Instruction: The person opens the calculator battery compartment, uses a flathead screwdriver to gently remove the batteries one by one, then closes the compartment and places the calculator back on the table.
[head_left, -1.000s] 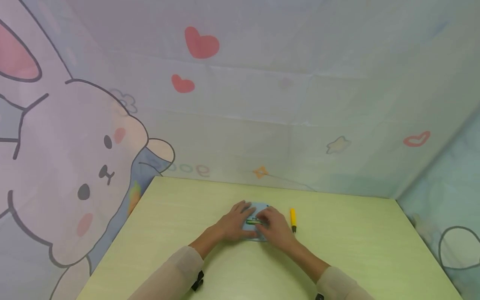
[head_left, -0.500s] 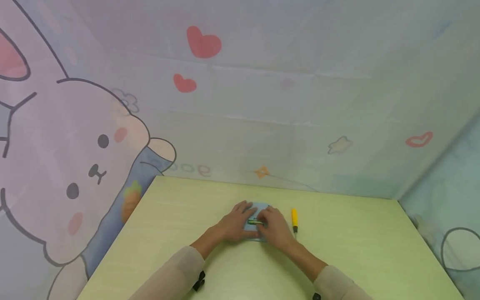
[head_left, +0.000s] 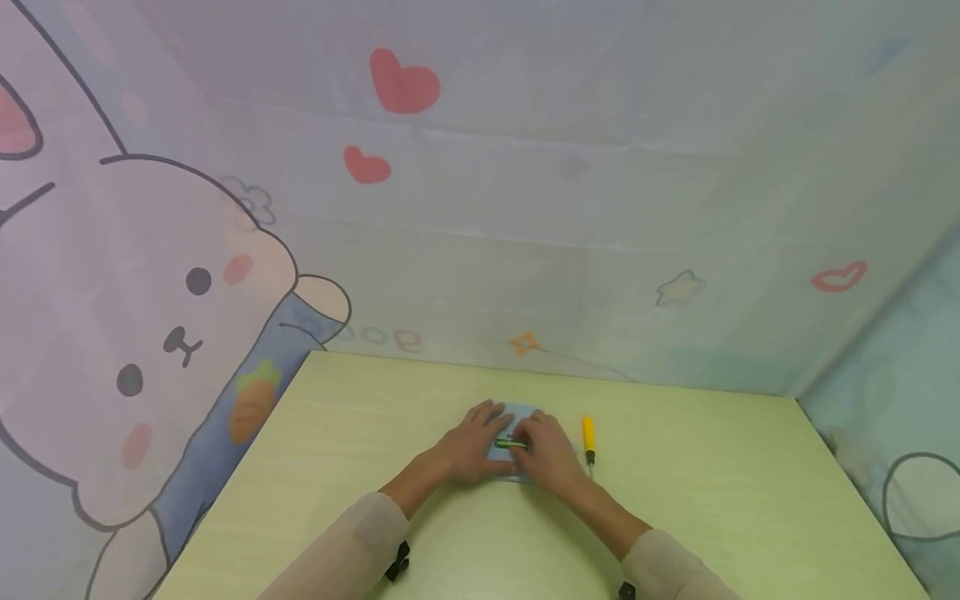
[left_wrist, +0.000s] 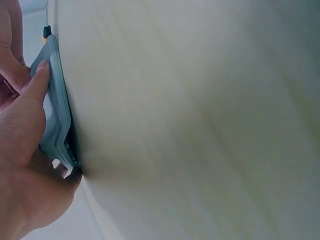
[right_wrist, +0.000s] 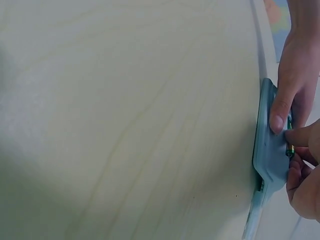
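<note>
Right hand (head_left: 551,454): thumb and fingers drawn close together, pinching a slim green cylinder (head_left: 504,443) at the upper face of a flat blue-grey case (right_wrist: 272,159). From where I stand, the fingertips cover part of the cylinder, so whether it sits within a recess cannot be told. Left hand (head_left: 468,446): spread wide, its fingers along the left side of the case, its thumb resting across the near part of the upper face. The case lies flat on the pale yellow-green table (head_left: 712,483), between the two hands. Just right of the right hand lies a yellow-handled screwdriver (head_left: 588,433) with a black collar. Pale sleeves (head_left: 341,546) cover the forearms. Behind hangs a cloth backdrop (head_left: 525,200), printed with red hearts (head_left: 405,86) and a large rabbit (head_left: 225,333).
</note>
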